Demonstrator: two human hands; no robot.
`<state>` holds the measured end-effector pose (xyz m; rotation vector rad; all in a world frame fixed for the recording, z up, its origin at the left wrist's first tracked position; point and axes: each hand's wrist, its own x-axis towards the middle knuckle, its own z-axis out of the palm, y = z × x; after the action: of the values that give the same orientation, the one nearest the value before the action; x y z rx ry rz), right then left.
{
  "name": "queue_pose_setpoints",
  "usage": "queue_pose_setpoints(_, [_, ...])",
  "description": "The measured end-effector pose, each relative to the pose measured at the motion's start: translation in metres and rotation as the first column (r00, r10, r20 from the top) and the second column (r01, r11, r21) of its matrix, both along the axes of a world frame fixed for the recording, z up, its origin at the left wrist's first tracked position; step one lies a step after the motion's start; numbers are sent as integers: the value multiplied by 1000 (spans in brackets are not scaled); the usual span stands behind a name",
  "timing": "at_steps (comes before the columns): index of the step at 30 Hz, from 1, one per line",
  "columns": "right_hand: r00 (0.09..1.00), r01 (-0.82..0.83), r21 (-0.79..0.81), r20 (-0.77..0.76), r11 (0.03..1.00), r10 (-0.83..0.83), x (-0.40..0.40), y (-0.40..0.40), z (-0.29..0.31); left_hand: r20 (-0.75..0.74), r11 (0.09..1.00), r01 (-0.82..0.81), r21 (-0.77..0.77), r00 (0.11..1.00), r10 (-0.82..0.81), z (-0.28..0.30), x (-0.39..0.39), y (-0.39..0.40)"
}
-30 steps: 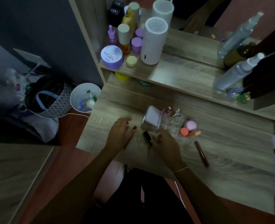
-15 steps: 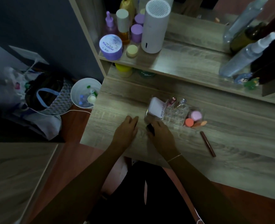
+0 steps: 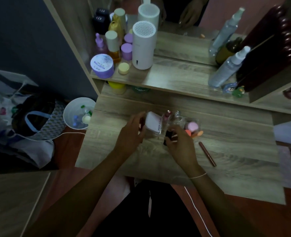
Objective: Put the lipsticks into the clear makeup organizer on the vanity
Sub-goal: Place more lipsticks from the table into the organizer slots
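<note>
Both hands have lifted off the tabletop (image 3: pixel 235 151) and closed in on the clear makeup organizer (image 3: pixel 179 122), which sits mid-tabletop with a white compact (image 3: pixel 152 123) in its left end. Left hand (image 3: pixel 131 132) cups that left end, fingers curled. Right hand (image 3: pixel 180 144) pinches a dark lipstick (image 3: pixel 168 136) at the near wall. Dim light hides the slots; a misjudged drop could tip the tube outside or nudge the organizer. Another brown lipstick (image 3: pixel 207 153) lies to the right, untouched.

Left hand (image 3: pixel 131 132) and right hand (image 3: pixel 179 144) seemingly curled
</note>
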<state>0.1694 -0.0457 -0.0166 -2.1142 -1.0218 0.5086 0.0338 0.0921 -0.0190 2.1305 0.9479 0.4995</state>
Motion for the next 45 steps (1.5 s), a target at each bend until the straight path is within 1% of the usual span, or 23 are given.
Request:
queue_pose_setpoints(2, [997, 75, 46, 6, 996, -76, 15, 0, 13, 118, 1000, 13, -14, 993, -11, 15, 18, 2])
queue_pose_setpoints(4, [989, 144, 50, 15, 988, -145, 32, 1, 22, 225, 999, 38, -19, 974, -33, 25, 34, 2])
queue_pose_setpoints(7, [977, 191, 55, 89, 980, -195, 54, 4, 29, 267, 996, 94, 3, 959, -92, 28, 51, 1])
queue_pose_setpoints(10, [971, 198, 34, 129, 980, -201, 69, 8, 28, 237, 988, 152, 4, 960, -148, 24, 61, -1])
queue_pose_setpoints(13, [975, 176, -12, 140, 984, -172, 80, 13, 20, 155, 979, 202, 20, 967, -203, 19, 66, -3])
queue_pose_setpoints(18, [980, 111, -104, 176, 988, -91, 88, 20, 12, 27, 966, 248, 74, 968, -250, 15, 70, -4])
queue_pose_setpoints(20, [983, 88, -128, 173, 988, -65, 90, 23, 10, -25, 961, 267, 73, 964, -266, 12, 71, -3])
queue_pose_setpoints(24, [983, 45, -169, 183, 985, -14, 95, 27, 7, -73, 954, 286, 88, 957, -280, 0, 71, -3])
queue_pose_setpoints(27, [981, -6, -198, 190, 980, 44, 99, 31, 7, -80, 956, 279, 94, 959, -272, -8, 71, -5])
queue_pose_setpoints(31, [958, -108, -250, 231, 962, 168, 101, 32, 6, -84, 961, 263, 82, 963, -256, -11, 73, -6])
queue_pose_setpoints(41, [948, -132, -301, 242, 945, 209, 104, 32, 0, -103, 959, 273, 78, 959, -265, -7, 70, -6])
queue_pose_setpoints(45, [938, -147, -318, 254, 937, 233, 105, 32, -2, -78, 962, 266, 62, 962, -261, -2, 68, -6])
